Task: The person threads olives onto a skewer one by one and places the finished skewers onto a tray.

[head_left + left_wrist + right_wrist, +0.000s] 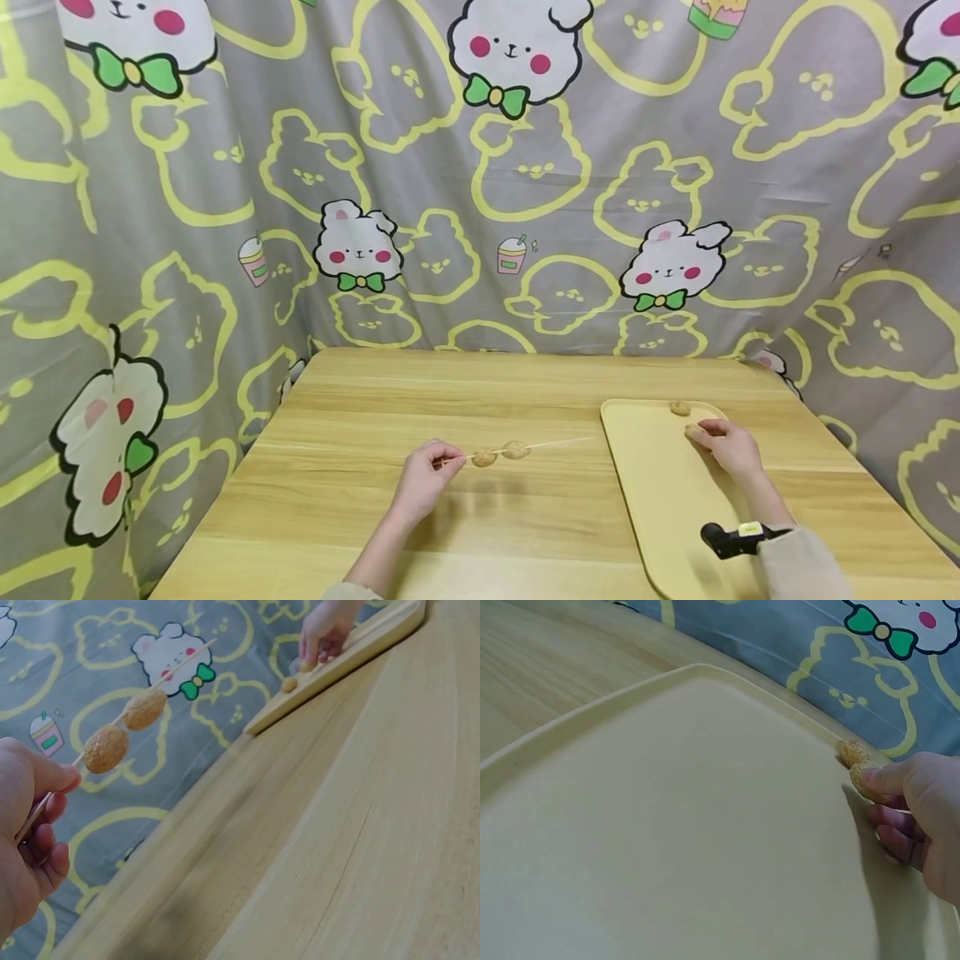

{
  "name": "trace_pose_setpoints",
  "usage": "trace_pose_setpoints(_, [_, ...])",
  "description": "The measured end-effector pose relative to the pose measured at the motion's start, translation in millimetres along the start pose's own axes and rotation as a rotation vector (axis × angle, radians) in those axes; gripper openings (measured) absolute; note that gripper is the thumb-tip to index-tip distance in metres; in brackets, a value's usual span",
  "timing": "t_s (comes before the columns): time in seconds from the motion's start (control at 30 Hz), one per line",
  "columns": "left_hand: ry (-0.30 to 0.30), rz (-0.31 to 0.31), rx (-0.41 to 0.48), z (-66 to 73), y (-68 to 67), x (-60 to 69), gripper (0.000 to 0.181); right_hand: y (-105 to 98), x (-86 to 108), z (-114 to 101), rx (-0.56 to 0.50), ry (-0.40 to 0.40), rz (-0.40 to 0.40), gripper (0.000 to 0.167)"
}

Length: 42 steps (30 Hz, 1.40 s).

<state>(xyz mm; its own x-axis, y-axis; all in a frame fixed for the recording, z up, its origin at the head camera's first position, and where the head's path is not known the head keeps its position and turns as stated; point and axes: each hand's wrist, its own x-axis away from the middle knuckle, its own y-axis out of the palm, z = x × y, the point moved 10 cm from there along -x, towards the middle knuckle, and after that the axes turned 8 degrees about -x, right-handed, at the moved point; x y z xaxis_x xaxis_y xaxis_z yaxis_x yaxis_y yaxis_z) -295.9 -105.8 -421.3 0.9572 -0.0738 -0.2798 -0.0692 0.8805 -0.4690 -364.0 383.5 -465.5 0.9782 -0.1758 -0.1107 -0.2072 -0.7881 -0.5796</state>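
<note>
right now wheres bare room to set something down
Bare: pale wood tabletop left of the left hand, and rectangular yellow tray left of the right hand. Crowded: its far end, where that hand pinches one oval brown piece near another.

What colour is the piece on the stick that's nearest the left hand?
That piece is golden brown; it shows best in the left wrist view.
</note>
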Motion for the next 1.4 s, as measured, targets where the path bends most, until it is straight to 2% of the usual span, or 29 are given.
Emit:
trace_pose_setpoints(0.1, [0.011,0.011,0.001,1.3,-0.8,0.4,0.006,2,4.2,-4,-0.052,-0.003,-0.017,0.048])
trace_pose_setpoints(0.37, [-0.008,0.019,0.007,2.6,-1.7,0.6,0.006,7,14.1,-17,-0.157,-0.002,-0.053,0.053])
trace_pose_setpoints(0.77, [-0.021,0.005,-0.004,1.0,2.2,-1.0,0.007,18,31.7,-66,-0.381,-0.144,-0.1,0.044])
trace_pose_setpoints(1.03, [-0.032,0.009,-0.01,3.2,1.2,-0.8,0.005,34,48.3,-90,-0.411,-0.14,-0.16,0.043])
trace_pose_setpoints(1.4, [-0.036,0.01,0.006,2.7,0.3,-0.8,0.005,60,61.7,-127,-0.474,-0.192,-0.243,0.038])
